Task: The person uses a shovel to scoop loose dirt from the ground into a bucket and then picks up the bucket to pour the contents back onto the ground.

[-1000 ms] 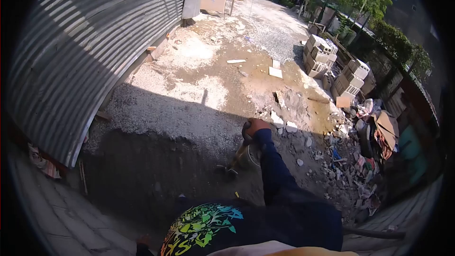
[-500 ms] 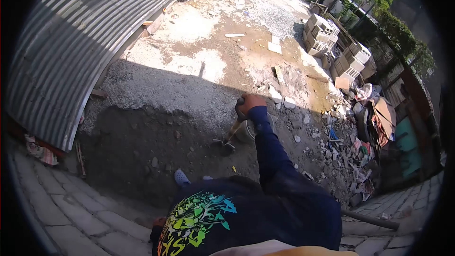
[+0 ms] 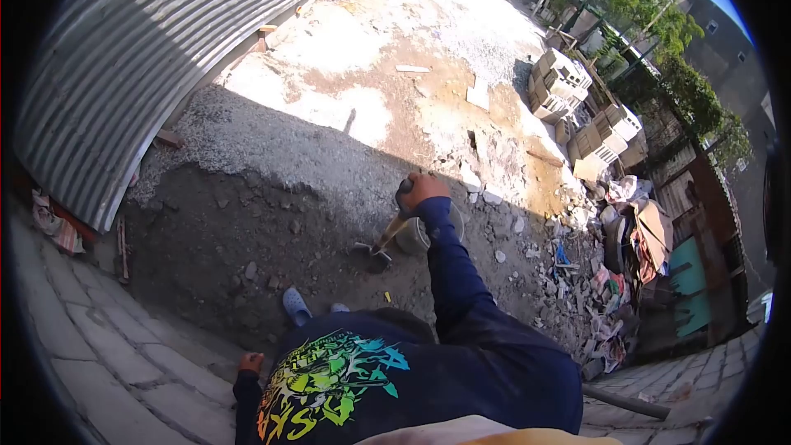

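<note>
Corrugated metal wall (image 3: 156, 58) curving down the left side; sunlit dirt yard (image 3: 371, 74) stretching far ahead, shaded gravel and dark soil (image 3: 239, 231) near. Paved walkway (image 3: 91, 338) along the near left edge. Stacked concrete blocks (image 3: 589, 111) at far right, with a rubble and rubbish heap (image 3: 614, 280) spilling down the right side. Trees (image 3: 651, 16) and a building beyond.

Near centre, right hand (image 3: 422, 190) stretched forward in a dark blue sleeve, closed around the top grip of a shovel (image 3: 387, 235); wooden shaft slanting down and left from the fist, blade end resting on the soil just left of the hand. Round bucket (image 3: 416, 235) lying just under the hand, touching the shaft side; contents impossible to tell. Left hand (image 3: 250, 361) low at near left, beside the printed shirt, fingers curled, grasp unclear. Blue shoe (image 3: 295, 305) on the soil between both hands.
</note>
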Demonstrator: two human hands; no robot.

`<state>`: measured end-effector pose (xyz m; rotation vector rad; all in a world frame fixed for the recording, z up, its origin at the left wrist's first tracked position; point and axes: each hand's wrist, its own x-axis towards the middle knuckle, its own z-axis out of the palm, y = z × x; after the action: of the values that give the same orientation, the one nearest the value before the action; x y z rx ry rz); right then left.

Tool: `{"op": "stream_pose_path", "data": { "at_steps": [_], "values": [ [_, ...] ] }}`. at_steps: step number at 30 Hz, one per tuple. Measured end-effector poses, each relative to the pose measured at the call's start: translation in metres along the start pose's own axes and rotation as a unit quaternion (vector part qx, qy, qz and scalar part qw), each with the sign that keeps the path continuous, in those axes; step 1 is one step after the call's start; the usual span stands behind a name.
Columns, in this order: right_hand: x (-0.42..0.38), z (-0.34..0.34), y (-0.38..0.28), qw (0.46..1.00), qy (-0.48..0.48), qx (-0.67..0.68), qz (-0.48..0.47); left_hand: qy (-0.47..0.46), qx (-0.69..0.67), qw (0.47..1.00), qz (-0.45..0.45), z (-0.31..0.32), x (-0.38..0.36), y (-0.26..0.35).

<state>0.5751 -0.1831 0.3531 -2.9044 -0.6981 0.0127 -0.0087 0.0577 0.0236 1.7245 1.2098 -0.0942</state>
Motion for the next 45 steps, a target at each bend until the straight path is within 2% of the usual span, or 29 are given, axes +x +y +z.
{"op": "stream_pose_path", "data": {
  "at_steps": [7, 13, 20, 22, 32, 34, 36, 37, 38, 39, 40, 43, 45],
  "values": [
    [0.001, 0.001, 0.014, 0.999, 0.014, 0.025, 0.017, -0.046, 0.007, 0.999, 0.007, 0.004, -0.016, 0.000],
    [-0.005, -0.004, 0.017, 0.999, -0.003, 0.024, 0.042, -0.032, 0.064, 0.997, 0.011, 0.003, -0.019, -0.008],
    [-0.006, -0.004, 0.024, 0.999, 0.007, 0.009, 0.037, -0.034, 0.009, 0.999, -0.020, 0.008, -0.023, 0.005],
    [-0.006, -0.004, 0.027, 0.999, 0.005, 0.016, 0.040, -0.015, 0.019, 0.999, 0.030, 0.011, -0.018, -0.001],
    [-0.004, -0.006, 0.028, 0.999, 0.004, 0.009, 0.040, -0.028, 0.023, 0.999, 0.028, 0.013, -0.027, 0.003],
    [0.000, -0.002, 0.031, 0.999, 0.008, 0.026, 0.035, -0.025, 0.083, 0.995, 0.048, 0.015, -0.024, 0.002],
    [0.001, -0.002, 0.030, 0.999, 0.014, 0.010, 0.046, -0.052, 0.072, 0.996, 0.026, 0.017, -0.023, 0.005],
    [0.003, -0.002, 0.029, 0.999, 0.000, 0.000, 0.044, -0.049, 0.044, 0.997, 0.038, 0.027, -0.010, -0.026],
    [0.005, -0.002, 0.030, 1.000, 0.010, -0.006, 0.017, -0.041, 0.017, 0.999, -0.015, 0.022, -0.031, 0.006],
    [0.011, 0.008, 0.034, 1.000, 0.025, -0.002, 0.013, -0.027, 0.018, 0.999, -0.025, 0.023, -0.034, 0.011],
    [0.012, 0.009, 0.034, 1.000, 0.026, 0.003, 0.017, -0.040, -0.033, 0.995, -0.085, 0.032, -0.023, -0.010],
    [0.014, 0.005, 0.031, 1.000, 0.017, -0.014, 0.001, -0.038, 0.036, 0.996, -0.071, 0.030, -0.026, 0.003],
    [0.012, 0.001, 0.027, 1.000, 0.014, -0.025, -0.010, -0.035, 0.012, 0.994, -0.106, 0.032, -0.028, 0.006]
  ]
}}
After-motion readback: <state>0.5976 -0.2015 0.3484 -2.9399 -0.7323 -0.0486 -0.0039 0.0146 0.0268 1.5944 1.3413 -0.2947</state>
